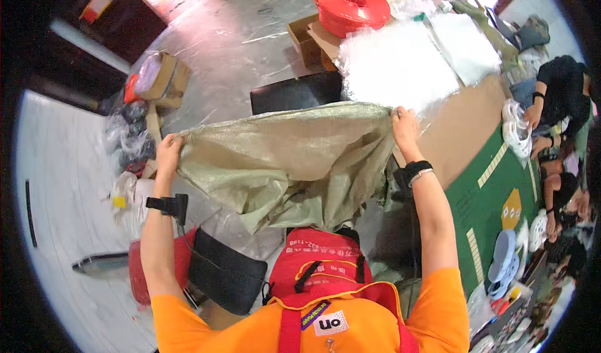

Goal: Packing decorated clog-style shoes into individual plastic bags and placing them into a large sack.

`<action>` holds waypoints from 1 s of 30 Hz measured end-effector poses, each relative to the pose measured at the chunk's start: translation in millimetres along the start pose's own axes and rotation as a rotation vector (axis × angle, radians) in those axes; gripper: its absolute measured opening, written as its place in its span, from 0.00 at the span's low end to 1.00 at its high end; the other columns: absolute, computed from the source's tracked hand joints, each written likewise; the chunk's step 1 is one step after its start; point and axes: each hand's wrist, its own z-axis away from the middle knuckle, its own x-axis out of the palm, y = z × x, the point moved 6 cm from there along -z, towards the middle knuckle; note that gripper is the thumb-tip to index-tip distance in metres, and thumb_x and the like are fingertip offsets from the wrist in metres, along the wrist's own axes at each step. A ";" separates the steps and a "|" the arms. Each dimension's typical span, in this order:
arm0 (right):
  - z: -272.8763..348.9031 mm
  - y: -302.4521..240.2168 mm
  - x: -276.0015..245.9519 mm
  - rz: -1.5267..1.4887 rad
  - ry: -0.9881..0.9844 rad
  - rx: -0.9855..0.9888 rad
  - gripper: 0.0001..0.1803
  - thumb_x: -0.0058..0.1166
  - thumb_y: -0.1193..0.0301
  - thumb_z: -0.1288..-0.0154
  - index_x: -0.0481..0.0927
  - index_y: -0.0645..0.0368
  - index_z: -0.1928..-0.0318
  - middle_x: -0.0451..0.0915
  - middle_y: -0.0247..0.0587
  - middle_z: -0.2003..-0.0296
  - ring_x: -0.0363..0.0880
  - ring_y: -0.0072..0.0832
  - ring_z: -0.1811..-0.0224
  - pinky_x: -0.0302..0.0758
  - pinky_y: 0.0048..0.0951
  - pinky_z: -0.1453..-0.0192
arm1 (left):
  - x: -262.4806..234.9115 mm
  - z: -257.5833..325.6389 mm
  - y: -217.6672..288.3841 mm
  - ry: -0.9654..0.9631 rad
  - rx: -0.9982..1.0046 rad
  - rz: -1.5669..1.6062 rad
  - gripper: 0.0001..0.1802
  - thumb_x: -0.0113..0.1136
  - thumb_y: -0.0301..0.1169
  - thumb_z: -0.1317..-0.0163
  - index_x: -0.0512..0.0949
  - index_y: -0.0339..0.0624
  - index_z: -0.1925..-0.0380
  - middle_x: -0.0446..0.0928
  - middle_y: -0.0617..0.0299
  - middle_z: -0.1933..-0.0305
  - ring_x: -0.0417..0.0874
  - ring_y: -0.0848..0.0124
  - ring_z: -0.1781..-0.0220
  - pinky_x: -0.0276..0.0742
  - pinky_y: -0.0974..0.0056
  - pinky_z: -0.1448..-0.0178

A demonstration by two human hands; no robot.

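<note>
The brown table (460, 134) bears clear plastic bags (400, 65) (stacked flat), a red spool (352, 5) beyond.

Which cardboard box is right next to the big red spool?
The open brown cardboard box touching the red spool; the other box lies far left on the floor.

Olive-green woven sack (294, 159), red spool (354, 5), orange sleeves (432, 303)
</note>
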 end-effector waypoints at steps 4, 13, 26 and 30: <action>-12.5 16.7 51.2 -0.837 0.096 0.472 0.10 0.42 0.74 0.44 0.65 0.65 0.62 0.73 0.54 0.70 0.73 0.37 0.67 0.67 0.34 0.61 | 61.1 -78.3 2.5 0.057 0.138 -0.319 0.15 0.49 0.38 0.44 0.75 0.37 0.68 0.76 0.57 0.70 0.74 0.68 0.67 0.67 0.67 0.62; 23.4 5.1 153.6 -0.757 -0.156 0.214 0.27 0.33 0.58 0.35 0.58 0.64 0.42 0.59 0.48 0.42 0.56 0.36 0.40 0.52 0.33 0.37 | 124.9 -191.0 -96.0 -0.099 0.211 -0.651 0.18 0.44 0.41 0.42 0.72 0.33 0.70 0.73 0.46 0.71 0.74 0.56 0.67 0.65 0.57 0.64; 36.2 58.6 247.0 -1.350 -0.439 0.825 0.26 0.33 0.54 0.36 0.65 0.59 0.45 0.70 0.46 0.51 0.70 0.38 0.52 0.67 0.36 0.50 | 204.1 -161.1 -206.2 -0.484 -0.002 -0.934 0.17 0.46 0.37 0.44 0.74 0.41 0.59 0.75 0.46 0.64 0.74 0.51 0.58 0.69 0.54 0.53; 39.2 80.5 234.8 -0.937 -0.377 0.911 0.24 0.37 0.62 0.39 0.65 0.62 0.46 0.72 0.43 0.55 0.71 0.34 0.57 0.68 0.31 0.56 | 166.8 -113.5 -146.4 -0.086 0.316 -0.440 0.16 0.49 0.28 0.48 0.72 0.39 0.57 0.73 0.53 0.57 0.72 0.58 0.54 0.66 0.60 0.49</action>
